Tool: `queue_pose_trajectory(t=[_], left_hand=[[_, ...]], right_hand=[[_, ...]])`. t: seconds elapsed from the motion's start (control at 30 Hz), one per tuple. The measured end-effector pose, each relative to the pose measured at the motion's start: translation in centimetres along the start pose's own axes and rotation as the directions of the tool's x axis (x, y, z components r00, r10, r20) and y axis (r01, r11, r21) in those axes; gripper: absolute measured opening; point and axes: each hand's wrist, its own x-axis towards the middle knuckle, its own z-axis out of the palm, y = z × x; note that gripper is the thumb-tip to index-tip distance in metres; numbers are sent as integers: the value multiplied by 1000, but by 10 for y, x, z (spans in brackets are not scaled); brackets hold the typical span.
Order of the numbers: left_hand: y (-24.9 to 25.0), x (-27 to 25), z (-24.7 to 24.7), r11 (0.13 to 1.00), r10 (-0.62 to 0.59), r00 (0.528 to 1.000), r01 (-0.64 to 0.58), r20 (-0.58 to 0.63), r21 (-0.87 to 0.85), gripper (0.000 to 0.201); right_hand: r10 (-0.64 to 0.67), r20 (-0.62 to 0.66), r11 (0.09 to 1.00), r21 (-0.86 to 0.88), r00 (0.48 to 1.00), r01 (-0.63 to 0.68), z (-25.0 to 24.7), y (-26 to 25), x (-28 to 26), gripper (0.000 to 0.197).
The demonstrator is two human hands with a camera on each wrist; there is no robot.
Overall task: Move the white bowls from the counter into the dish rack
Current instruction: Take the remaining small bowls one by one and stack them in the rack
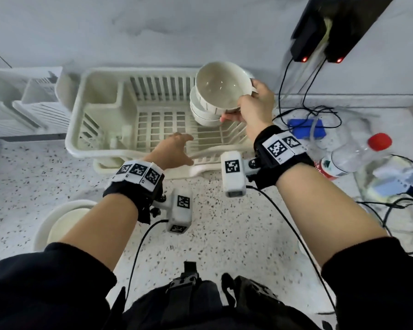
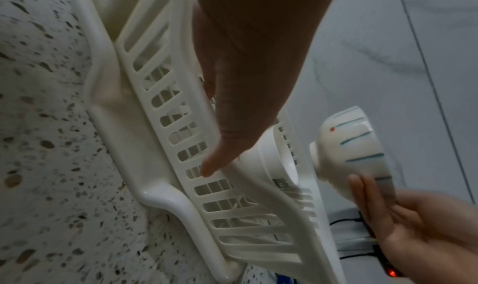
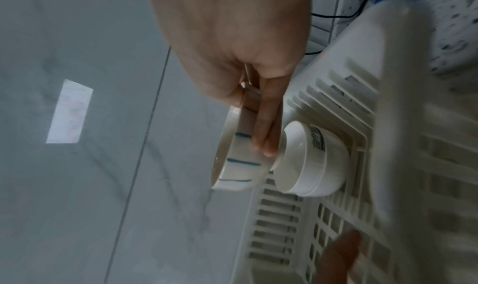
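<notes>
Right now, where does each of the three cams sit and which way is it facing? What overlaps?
Head: worn on the head, looking forward and down at the cream slatted plastic dish rack on the speckled counter; shows both forearms, left hand, right hand.
Left wrist: looks along the left hand across the rack; the right hand shows too.
Right wrist: looks along the right hand toward the rack.
Shared: all three show the white blue-striped ceramic bowl the right hand grips.
</notes>
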Motion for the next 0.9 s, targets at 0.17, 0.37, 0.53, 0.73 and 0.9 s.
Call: queue_pose_trajectory(t=[0.17,0.37,0.53,0.73,0.9], left_hand=[[-17,17,4,999,4,998,-7,62,35,75],[-26,28,7,996,64,990,-71,122,58,76],[-32,33,9,995,60,987,-71,150,71,77],[-32,34,9,994,70,984,-82,166,72,75],[-31,34,8,994,78,984,-90,161,66,74]], right_hand=[[24,-45,998,-56,999,-27,12,5,41,50],[77,-43,989,-126,996,-82,26,21,69,54],[123,-13,981,-152,992,-124,32,33,76,57],[148,-18,981,-126,989,-149,32,35,82,59],[167,-7,976,-143,986,-167,32,38,83,60]])
